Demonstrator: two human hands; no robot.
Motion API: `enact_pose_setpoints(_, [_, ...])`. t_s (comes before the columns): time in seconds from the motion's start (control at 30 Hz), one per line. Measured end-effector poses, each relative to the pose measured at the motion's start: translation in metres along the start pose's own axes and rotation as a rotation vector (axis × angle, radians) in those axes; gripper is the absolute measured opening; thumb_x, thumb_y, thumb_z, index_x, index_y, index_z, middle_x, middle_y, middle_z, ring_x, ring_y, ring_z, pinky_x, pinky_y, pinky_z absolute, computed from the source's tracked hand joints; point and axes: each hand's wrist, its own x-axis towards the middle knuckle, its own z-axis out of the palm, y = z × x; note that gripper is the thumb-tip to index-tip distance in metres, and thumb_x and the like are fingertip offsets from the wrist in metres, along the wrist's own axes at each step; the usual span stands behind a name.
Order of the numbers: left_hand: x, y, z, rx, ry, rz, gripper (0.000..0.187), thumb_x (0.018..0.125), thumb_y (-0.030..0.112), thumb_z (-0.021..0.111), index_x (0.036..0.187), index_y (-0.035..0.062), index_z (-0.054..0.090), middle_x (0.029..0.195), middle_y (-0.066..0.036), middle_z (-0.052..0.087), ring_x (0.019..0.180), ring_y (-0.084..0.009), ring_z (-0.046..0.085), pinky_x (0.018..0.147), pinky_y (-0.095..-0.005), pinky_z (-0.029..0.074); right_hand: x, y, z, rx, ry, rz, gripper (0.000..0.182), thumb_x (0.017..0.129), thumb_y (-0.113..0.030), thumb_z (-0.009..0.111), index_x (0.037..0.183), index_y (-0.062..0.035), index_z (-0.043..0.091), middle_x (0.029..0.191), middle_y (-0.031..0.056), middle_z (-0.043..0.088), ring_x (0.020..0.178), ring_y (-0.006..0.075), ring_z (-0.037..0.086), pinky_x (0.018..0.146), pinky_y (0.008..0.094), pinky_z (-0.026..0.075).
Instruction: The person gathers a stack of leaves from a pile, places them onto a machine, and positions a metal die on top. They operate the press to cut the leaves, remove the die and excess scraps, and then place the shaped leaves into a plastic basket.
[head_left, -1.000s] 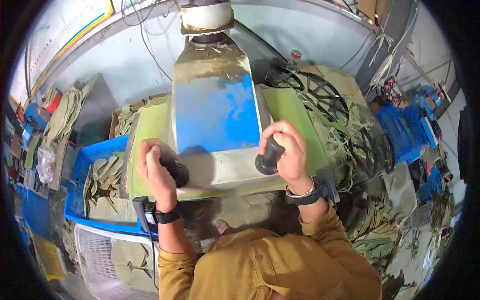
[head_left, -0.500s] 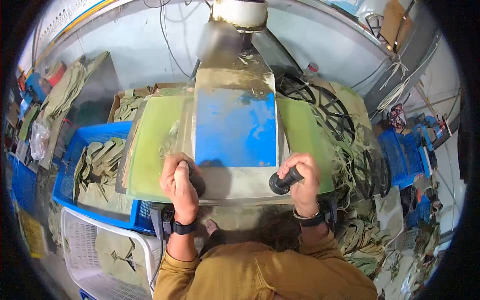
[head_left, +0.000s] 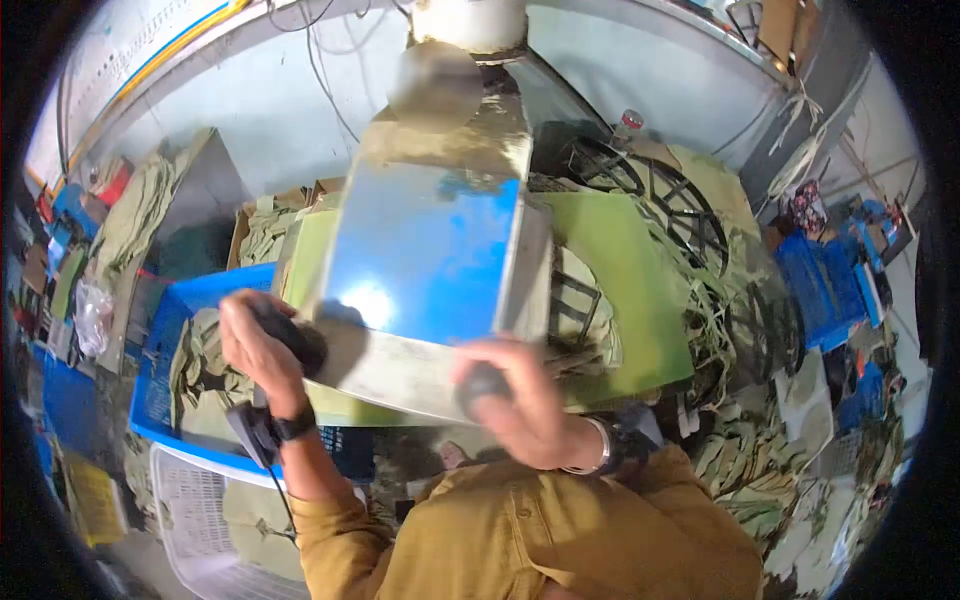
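Observation:
The swinging head of a cutting press point(head_left: 420, 260), blue on top with worn metal edges, is turned to the left over a green cutting pad point(head_left: 645, 290). My left hand point(head_left: 258, 345) is closed around a black handle point(head_left: 300, 340) at its front left corner. My right hand point(head_left: 530, 400), smeared by motion, is wrapped around a second black handle point(head_left: 484, 385) at the front right corner. To the right of the head, a black cutting die point(head_left: 573, 312) shows on the pad with layered pale green sheet material point(head_left: 606, 335); part of it is hidden under the head.
A blue crate point(head_left: 150, 400) with cut green pieces stands at the left, a white basket point(head_left: 165, 500) below it. Black frames point(head_left: 690, 205) and scrap strips point(head_left: 715, 320) lie right of the pad. A post point(head_left: 470, 30) rises behind the press.
Both hands have moved left with the handles, and the press head has swung left. The die and sheet material on the pad, hidden before, now show at its right.

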Motion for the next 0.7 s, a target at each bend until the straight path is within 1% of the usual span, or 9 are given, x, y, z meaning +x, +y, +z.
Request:
enact_pose_setpoints(0.07, [0.031,-0.043,-0.023,0.259,0.053,0.095,0.039,0.099,0.033,0.037,0.089,0.0016,0.058,0.082,-0.012,0.06,0.073,-0.0186,0.055,0.068,-0.0305,0.044,0.012,-0.002,0.022,-0.083,-0.068,-0.061,0.058,0.089,-0.012,0.059,0.138,0.0042,0.032,0.129,0.0227,0.047,0.12,0.0335,0.048,0.104,0.0415,0.035])
enact_pose_setpoints(0.1, [0.032,-0.048,-0.028,0.057,0.131,-0.082,0.038,0.099,0.033,0.037,0.093,0.0013,0.058,0.088,-0.011,0.06,0.079,-0.0191,0.056,0.071,-0.0314,0.045,0.013,-0.003,0.026,-0.107,-0.098,-0.124,0.069,0.088,-0.015,0.061,0.144,0.0032,0.025,0.139,0.0244,0.038,0.132,0.0365,0.036,0.11,0.0431,0.029])
enact_pose_setpoints(0.2, [-0.006,-0.08,-0.076,-0.266,0.309,-0.363,0.022,0.097,0.023,0.046,0.102,0.0026,0.053,0.093,-0.009,0.059,0.09,-0.0202,0.057,0.082,-0.0343,0.045,0.002,0.018,0.022,-0.347,-0.043,-0.207,0.062,0.088,-0.018,0.06,0.138,0.0051,0.033,0.139,0.0225,0.04,0.13,0.0346,0.039,0.107,0.0428,0.033])
enact_pose_setpoints(0.3, [-0.057,-0.122,-0.13,-0.466,-0.069,-0.597,0.012,0.093,0.008,0.051,0.1,-0.0002,0.054,0.097,-0.008,0.058,0.087,-0.0183,0.057,0.078,-0.0285,0.048,-0.012,0.041,-0.002,-0.523,-0.023,-0.057,0.052,0.088,-0.023,0.061,0.128,0.006,0.045,0.134,0.0221,0.044,0.123,0.0338,0.046,0.102,0.0432,0.038])
enact_pose_setpoints(0.33, [-0.092,-0.074,-0.099,-0.516,0.058,-0.83,0.018,0.091,0.004,0.052,0.108,-0.0037,0.052,0.099,-0.012,0.058,0.089,-0.0214,0.059,0.081,-0.0313,0.051,-0.015,0.042,-0.011,-0.554,-0.074,0.027,0.052,0.088,-0.024,0.061,0.127,0.0068,0.046,0.133,0.0223,0.046,0.122,0.0344,0.047,0.101,0.0435,0.038])
enact_pose_setpoints(0.37, [-0.11,-0.097,-0.108,-0.596,-0.013,-0.897,0.028,0.091,0.003,0.054,0.116,-0.0071,0.048,0.102,-0.016,0.059,0.095,-0.0266,0.061,0.085,-0.0352,0.053,-0.017,0.046,-0.012,-0.552,-0.104,0.128,0.053,0.089,-0.029,0.061,0.124,0.0088,0.048,0.132,0.0233,0.047,0.123,0.0365,0.046,0.101,0.0442,0.037])
enact_pose_setpoints(0.47, [-0.103,-0.039,-0.057,-0.585,-0.149,-1.051,0.035,0.092,0.011,0.057,0.12,-0.007,0.046,0.105,-0.018,0.059,0.1,-0.0316,0.063,0.087,-0.0423,0.053,-0.016,0.06,-0.008,-0.576,-0.221,0.17,0.056,0.091,-0.035,0.059,0.124,0.0091,0.047,0.133,0.0244,0.046,0.125,0.0378,0.044,0.103,0.045,0.036])
enact_pose_setpoints(0.6, [-0.076,-0.062,-0.019,-0.595,-0.198,-1.211,0.033,0.094,0.021,0.056,0.113,-0.0051,0.054,0.097,-0.02,0.065,0.095,-0.0326,0.064,0.087,-0.0418,0.052,-0.014,0.071,0.007,-0.691,-0.311,0.119,0.069,0.089,-0.046,0.057,0.126,0.0099,0.046,0.137,0.0277,0.042,0.13,0.0401,0.038,0.108,0.0448,0.03])
enact_pose_setpoints(0.7, [-0.052,-0.087,0.006,-0.462,-0.454,-1.254,0.031,0.091,0.029,0.063,0.105,0.0009,0.06,0.093,-0.016,0.064,0.08,-0.0264,0.064,0.076,-0.0398,0.054,-0.016,0.076,0.015,-0.757,-0.326,0.142,0.074,0.086,-0.049,0.059,0.126,0.0115,0.044,0.137,0.0312,0.04,0.131,0.042,0.036,0.11,0.0454,0.028])
